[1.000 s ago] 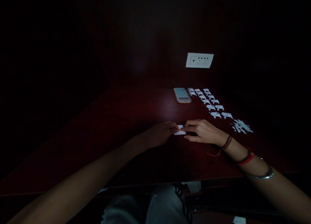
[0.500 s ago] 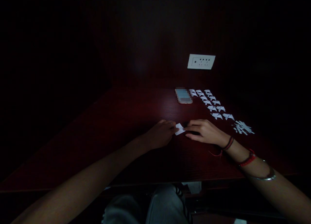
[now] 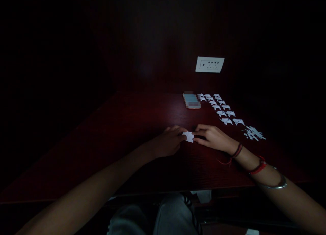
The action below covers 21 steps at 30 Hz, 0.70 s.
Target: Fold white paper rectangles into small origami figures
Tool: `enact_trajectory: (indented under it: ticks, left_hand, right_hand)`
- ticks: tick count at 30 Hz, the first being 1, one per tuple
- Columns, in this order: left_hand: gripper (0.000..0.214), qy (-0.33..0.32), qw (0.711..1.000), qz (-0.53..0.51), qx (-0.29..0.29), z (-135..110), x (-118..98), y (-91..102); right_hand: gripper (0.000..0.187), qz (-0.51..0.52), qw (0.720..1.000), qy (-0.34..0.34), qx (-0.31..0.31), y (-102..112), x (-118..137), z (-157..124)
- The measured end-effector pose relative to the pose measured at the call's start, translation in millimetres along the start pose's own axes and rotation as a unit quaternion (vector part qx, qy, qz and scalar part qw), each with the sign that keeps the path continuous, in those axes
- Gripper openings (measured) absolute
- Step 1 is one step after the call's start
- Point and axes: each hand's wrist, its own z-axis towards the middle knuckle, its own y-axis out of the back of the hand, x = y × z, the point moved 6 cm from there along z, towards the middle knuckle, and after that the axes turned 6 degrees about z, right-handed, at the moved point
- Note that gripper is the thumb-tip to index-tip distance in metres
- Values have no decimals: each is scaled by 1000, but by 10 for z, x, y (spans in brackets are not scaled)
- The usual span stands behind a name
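Note:
A small white piece of paper [image 3: 189, 136] lies on the dark red table [image 3: 122, 133] between my two hands. My left hand [image 3: 169, 139] pinches its left edge with closed fingertips; a ring shows on one finger. My right hand [image 3: 212, 138] pinches its right edge, with cords and a bangle on that wrist. Both hands rest low on the tabletop in dim light.
Two rows of several small folded white paper pieces [image 3: 221, 107] run along the table's right side, with a loose heap of paper bits [image 3: 253, 133] nearer. A phone [image 3: 191, 100] lies at the back. A white wall socket [image 3: 209, 64] sits behind. My knees show under the table edge.
The paper has been turned and pressed between my fingertips; both hands shifted slightly, closing in on the piece. Everything else stays put.

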Motion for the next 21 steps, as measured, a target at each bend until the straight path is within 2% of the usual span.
enact_trajectory:
  ticks: [6,15,21]
  left_hand:
    - [31,-21,999,-9,25,-12,-3,-16]
    - [39,-30,999,0,30,-12,23,-56]
    - [42,-30,998,-15,44,-29,47,-90]
  right_hand:
    - [33,21,999,27,2,2,56,8]
    - [29,94,995,43,-1,-11,55,12]
    - [27,57,998,19,-17,-16,42,43]
